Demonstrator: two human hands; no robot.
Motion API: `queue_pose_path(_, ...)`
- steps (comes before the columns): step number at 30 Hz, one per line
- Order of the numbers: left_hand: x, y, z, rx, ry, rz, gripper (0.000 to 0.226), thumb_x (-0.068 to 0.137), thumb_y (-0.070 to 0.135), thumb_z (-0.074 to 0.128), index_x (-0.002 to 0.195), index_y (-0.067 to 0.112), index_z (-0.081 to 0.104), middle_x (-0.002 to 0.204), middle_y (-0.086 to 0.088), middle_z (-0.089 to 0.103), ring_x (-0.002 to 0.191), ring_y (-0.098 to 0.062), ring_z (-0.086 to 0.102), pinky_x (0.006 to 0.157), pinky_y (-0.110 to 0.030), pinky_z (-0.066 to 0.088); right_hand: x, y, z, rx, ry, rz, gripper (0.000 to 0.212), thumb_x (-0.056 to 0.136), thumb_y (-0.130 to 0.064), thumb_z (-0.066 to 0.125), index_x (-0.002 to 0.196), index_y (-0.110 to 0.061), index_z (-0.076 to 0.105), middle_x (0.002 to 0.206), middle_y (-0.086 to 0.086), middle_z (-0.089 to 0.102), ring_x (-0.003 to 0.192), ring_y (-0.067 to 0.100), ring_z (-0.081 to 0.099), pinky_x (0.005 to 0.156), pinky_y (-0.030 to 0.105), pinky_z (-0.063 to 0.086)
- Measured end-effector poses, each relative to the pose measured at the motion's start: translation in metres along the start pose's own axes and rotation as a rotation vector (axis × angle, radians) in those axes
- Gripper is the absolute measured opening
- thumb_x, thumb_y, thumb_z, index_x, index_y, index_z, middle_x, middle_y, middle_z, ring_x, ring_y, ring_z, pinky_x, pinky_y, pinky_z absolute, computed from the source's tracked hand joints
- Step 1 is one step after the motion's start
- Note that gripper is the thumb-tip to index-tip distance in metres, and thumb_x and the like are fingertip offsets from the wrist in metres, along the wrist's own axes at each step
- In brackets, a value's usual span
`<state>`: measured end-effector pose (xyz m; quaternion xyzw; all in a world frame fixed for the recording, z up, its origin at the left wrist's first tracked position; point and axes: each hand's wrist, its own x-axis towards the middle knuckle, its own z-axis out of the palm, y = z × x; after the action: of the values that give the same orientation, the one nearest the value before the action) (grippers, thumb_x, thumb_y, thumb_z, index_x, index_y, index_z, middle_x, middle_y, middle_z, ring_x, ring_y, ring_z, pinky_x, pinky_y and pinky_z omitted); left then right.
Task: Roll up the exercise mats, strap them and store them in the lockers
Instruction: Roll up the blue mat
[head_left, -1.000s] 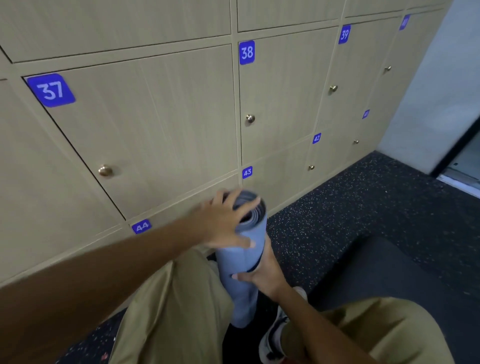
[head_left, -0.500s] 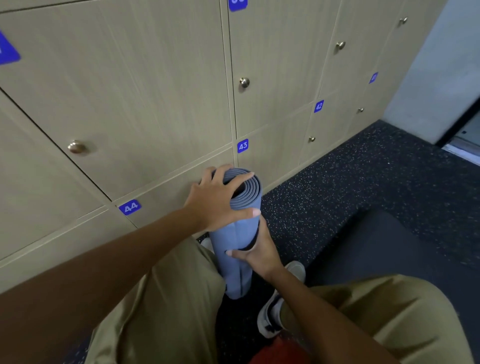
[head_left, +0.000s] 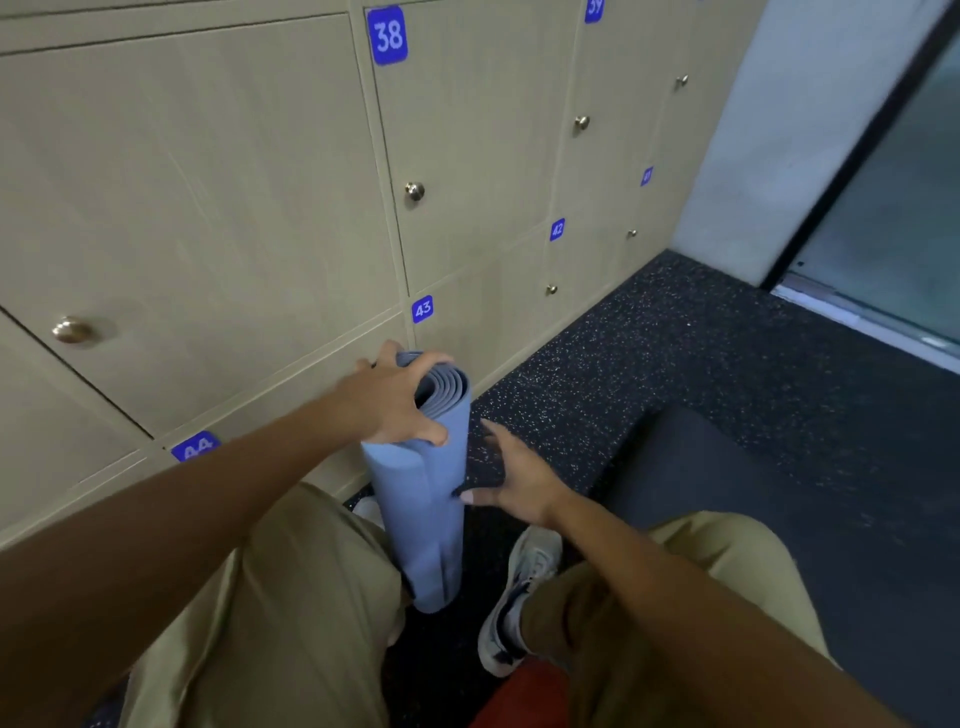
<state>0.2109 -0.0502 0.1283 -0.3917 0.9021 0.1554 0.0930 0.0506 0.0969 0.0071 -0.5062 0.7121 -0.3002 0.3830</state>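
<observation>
1. Both hands are at the rolled mat. The left hand (head_left: 395, 402) sits on top of the rolled blue mat (head_left: 423, 499), with its fingers curled over the top edge and the thumb pressed on the side, so it grips the roll.
2. The right hand (head_left: 511, 480) is beside the roll, lower down. Its fingers are spread and fairly straight, and the thumb tip touches the side of the roll near a dark strap (head_left: 480, 462) that lies against the palm. I cannot tell if the hand pinches the strap.
3. Both arms reach forward and down, the left one from the low left corner and the right one from the low right corner.
4. The mat stands upright on the floor between the person's knees, just in front of the lockers.
5. Half a second ago the right hand was wrapped round the middle of the roll. Now it has come off to the side and opened up. The left hand is still on the top end.
6. Tan trousers cover the knees, and a grey and white shoe (head_left: 519, 597) stands right of the roll's bottom end.
7. The light wood lockers (head_left: 218, 208) are all closed. Blue tags read 38 (head_left: 387, 35), 43 (head_left: 422, 309) and 42 (head_left: 557, 229).
8. Round brass knobs (head_left: 414, 191) sit on the doors.
9. The dark speckled floor (head_left: 675, 353) runs right, where a dark flat mat (head_left: 753, 493) lies.
</observation>
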Motion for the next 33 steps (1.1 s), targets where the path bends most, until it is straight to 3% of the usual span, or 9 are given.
queue_pose_path(3,0.003,0.005,-0.004,-0.016,0.015,-0.005,0.1,0.055,0.066,0.074,0.144,0.053,0.03,0.147,-0.01,0.029,0.121,-0.044,0.046,0.093,-0.046,0.046,-0.024,0.003,-0.058,-0.138,0.064,0.074,0.089,0.084,-0.035,0.082,0.157,-0.023,0.032,0.152,0.004,0.048,0.138,0.022,0.047,0.115,0.04,0.04)
queue_pose_path(8,0.011,0.034,-0.006,-0.027,0.027,0.041,0.093,0.058,0.061,0.077,0.142,0.051,0.039,0.139,-0.013,0.038,0.111,-0.042,0.053,0.088,-0.044,0.047,-0.09,0.015,-0.153,-0.197,0.27,0.162,0.059,0.091,-0.029,0.076,0.144,-0.018,0.052,0.137,0.004,0.06,0.125,0.018,0.056,0.108,0.034,0.045)
queue_pose_path(15,0.017,0.114,-0.018,0.09,0.08,0.236,0.096,0.049,0.066,0.071,0.137,0.055,0.034,0.135,-0.012,0.041,0.116,-0.047,0.053,0.094,-0.052,0.051,-0.223,0.049,-0.234,-0.313,0.441,0.372,0.055,0.09,-0.036,0.077,0.138,-0.017,0.058,0.132,0.001,0.064,0.121,0.018,0.061,0.103,0.032,0.048)
queue_pose_path(21,0.008,0.217,-0.046,0.158,0.212,0.475,0.095,0.063,0.054,0.082,0.144,0.053,0.032,0.146,-0.015,0.031,0.126,-0.048,0.042,0.091,-0.052,0.048,-0.345,0.074,-0.255,-0.377,0.467,0.622,0.043,0.091,-0.036,0.076,0.128,-0.02,0.063,0.114,-0.006,0.068,0.106,0.016,0.065,0.095,0.03,0.049)
queue_pose_path(25,-0.003,0.29,-0.051,0.132,0.261,0.618,0.093,0.063,0.056,0.081,0.142,0.056,0.032,0.144,-0.011,0.032,0.127,-0.047,0.04,0.089,-0.053,0.051,-0.415,0.091,-0.255,-0.357,0.476,0.728,0.04,0.09,-0.039,0.076,0.125,-0.024,0.064,0.111,-0.008,0.07,0.107,0.017,0.066,0.095,0.033,0.051)
queue_pose_path(33,-0.055,0.408,0.008,0.035,0.216,0.839,0.093,0.064,0.05,0.084,0.142,0.057,0.033,0.149,-0.003,0.026,0.125,-0.042,0.041,0.09,-0.052,0.049,-0.55,0.133,-0.214,-0.279,0.308,0.993,0.041,0.088,-0.037,0.077,0.125,-0.024,0.063,0.108,-0.009,0.072,0.098,0.013,0.07,0.089,0.028,0.052)
